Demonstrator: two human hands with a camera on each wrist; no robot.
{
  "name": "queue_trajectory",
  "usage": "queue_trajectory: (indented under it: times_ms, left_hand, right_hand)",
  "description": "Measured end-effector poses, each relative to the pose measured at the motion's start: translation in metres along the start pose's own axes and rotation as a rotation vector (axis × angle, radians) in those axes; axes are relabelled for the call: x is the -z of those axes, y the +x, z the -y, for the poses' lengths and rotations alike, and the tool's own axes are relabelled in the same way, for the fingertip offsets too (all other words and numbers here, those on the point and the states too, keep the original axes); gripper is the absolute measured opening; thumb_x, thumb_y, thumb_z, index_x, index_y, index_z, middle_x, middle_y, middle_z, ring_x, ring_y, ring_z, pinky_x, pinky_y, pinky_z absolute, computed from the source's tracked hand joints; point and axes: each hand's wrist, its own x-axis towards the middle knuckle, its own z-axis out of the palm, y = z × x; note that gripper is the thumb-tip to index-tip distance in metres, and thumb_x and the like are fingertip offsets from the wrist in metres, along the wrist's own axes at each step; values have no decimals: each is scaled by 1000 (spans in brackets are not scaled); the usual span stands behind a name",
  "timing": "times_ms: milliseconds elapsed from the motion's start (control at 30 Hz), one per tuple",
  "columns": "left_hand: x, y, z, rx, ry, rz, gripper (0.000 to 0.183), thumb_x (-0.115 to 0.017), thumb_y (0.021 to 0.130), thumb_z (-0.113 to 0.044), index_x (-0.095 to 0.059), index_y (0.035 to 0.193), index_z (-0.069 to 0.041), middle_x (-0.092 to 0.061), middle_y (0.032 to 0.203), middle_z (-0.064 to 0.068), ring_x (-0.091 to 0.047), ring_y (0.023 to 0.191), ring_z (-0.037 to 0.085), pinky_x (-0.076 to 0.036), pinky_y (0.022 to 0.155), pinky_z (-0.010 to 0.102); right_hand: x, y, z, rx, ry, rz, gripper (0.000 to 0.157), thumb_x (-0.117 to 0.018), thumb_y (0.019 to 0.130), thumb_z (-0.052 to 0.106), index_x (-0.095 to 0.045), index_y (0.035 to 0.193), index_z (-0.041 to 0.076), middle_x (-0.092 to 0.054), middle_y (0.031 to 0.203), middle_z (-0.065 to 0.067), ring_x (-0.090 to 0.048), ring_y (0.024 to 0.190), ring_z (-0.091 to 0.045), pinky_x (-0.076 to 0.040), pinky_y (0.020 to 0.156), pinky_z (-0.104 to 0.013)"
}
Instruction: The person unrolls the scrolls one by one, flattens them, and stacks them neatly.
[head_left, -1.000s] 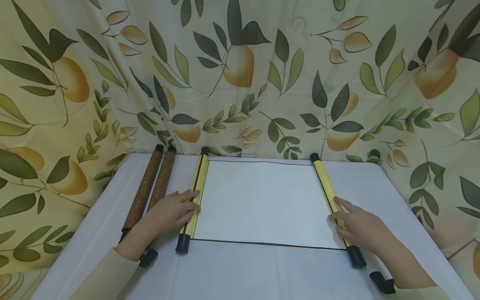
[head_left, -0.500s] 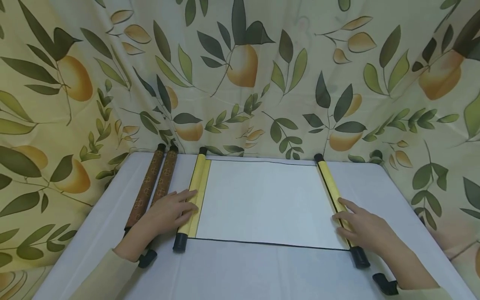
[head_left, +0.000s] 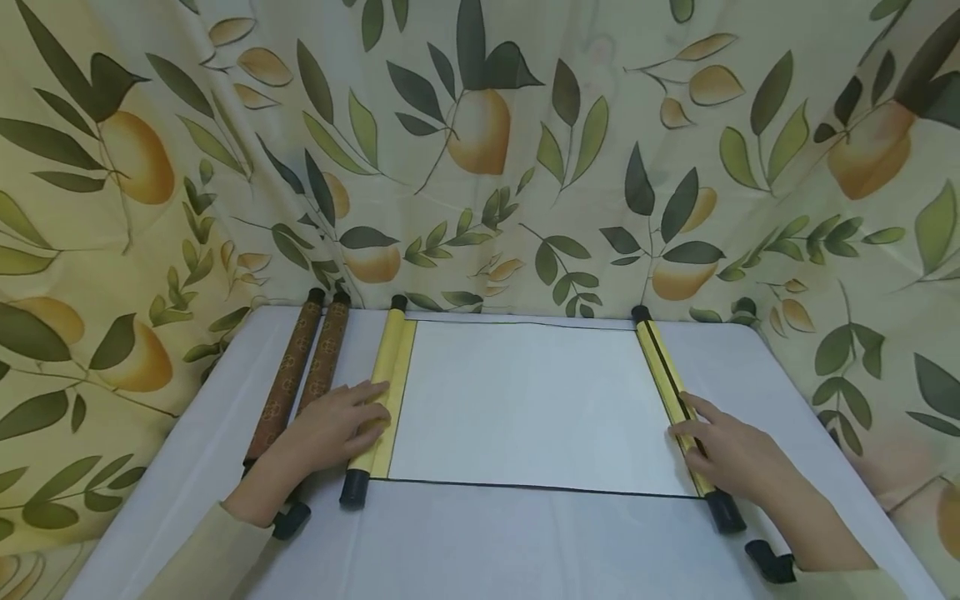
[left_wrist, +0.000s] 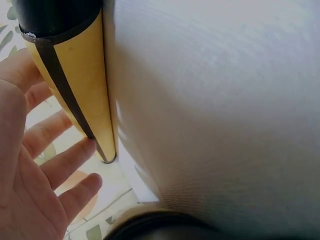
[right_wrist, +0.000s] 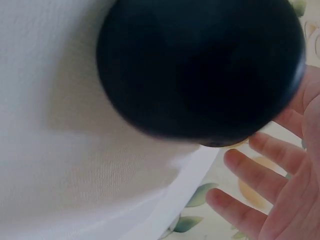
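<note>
A scroll lies partly unrolled on the table, its white paper (head_left: 525, 400) flat between two yellow rolls with black end knobs. My left hand (head_left: 330, 429) rests on the left roll (head_left: 387, 350), fingers spread across it; a yellow strip shows between that roll and the paper. Over the right roll (head_left: 658, 367) lie the fingertips of my right hand (head_left: 727, 454). In the left wrist view, the loosely extended fingers (left_wrist: 70, 160) touch the roll's black-striped side. A black end knob (right_wrist: 200, 65) fills much of the right wrist view and partly hides the right fingers.
Two brown patterned scrolls (head_left: 288, 383) lie side by side at the left, partly covered by my left hand and forearm. The table (head_left: 480, 550) has a white cloth. A curtain (head_left: 570, 192) printed with fruit and leaves hangs behind the far edge.
The left roll has turned and shifted left under my hand, uncovering a yellow strip. The right roll has turned and shifted right with my right hand. The white paper shows wider.
</note>
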Motion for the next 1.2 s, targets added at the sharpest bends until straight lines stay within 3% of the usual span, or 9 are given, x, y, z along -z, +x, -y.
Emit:
queue_trajectory:
  times_ms: [67,133,233,500,700,800,900,1033,1200]
  left_hand:
    - [2,-1,-1,7,-4,-1,17,-60,88,-32,-69,100,-25,-48,135,6,-47,121,27,-40,94,48]
    - [4,-2,-2,17,-8,4,16,-60,87,-32,-70,98,-25,-49,134,6,-47,120,26,-41,94,47]
    - [5,-4,-3,27,-13,15,15,-61,87,-32,-71,96,-25,-49,133,7,-48,120,27,-40,94,47]
    - [6,-5,-5,39,9,8,14,-60,87,-30,-70,95,-25,-49,133,8,-52,115,27,-43,90,46]
    - [7,-5,-7,62,22,8,14,-61,87,-30,-70,95,-24,-49,134,7,-52,115,29,-45,88,46]
    - [5,-6,-8,62,25,17,16,-59,88,-33,-70,97,-25,-48,135,6,-53,114,28,-46,87,45]
    - [5,-8,-7,53,26,6,22,-58,89,-37,-68,104,-25,-47,135,6,-52,115,28,-45,88,45]
    - [10,-15,-2,75,24,-9,32,-55,89,-44,-64,114,-27,-47,135,6,-50,117,28,-45,88,45]
    - [23,-29,11,144,25,-83,36,-60,86,-42,-62,117,-23,-50,132,10,-52,113,29,-46,85,46]
  right_hand:
    - [1,1,0,-1,-10,0,30,-63,79,22,-68,108,16,-34,140,-21,-53,64,-16,-35,42,-27]
    - [2,1,0,0,-10,8,32,-67,79,30,-68,108,17,-34,139,-21,-60,81,-27,-44,48,-33]
    - [2,-1,-1,1,-8,26,41,-73,73,41,-68,108,20,-34,139,-20,-54,105,-40,-50,61,-43]
    - [3,-4,-9,-18,6,24,36,-68,74,17,-66,110,17,-32,140,-22,-54,80,-24,-32,44,-25]
    - [4,-6,-9,-19,11,13,35,-64,75,13,-67,109,16,-33,140,-23,-56,85,-27,-34,47,-26]
    - [4,-10,-9,-38,9,29,33,-64,76,14,-68,108,16,-33,139,-23,-56,97,-36,-40,53,-30]
    - [3,-13,-10,-44,-4,36,31,-65,78,19,-68,109,17,-33,139,-23,-51,107,-44,-48,64,-44]
    - [7,-12,-10,-24,-13,44,36,-67,80,28,-65,115,19,-31,141,-23,-46,111,-48,-44,75,-59]
    - [22,-8,4,5,-13,34,40,-67,81,32,-62,119,21,-31,141,-22,-44,114,-48,-43,77,-61]
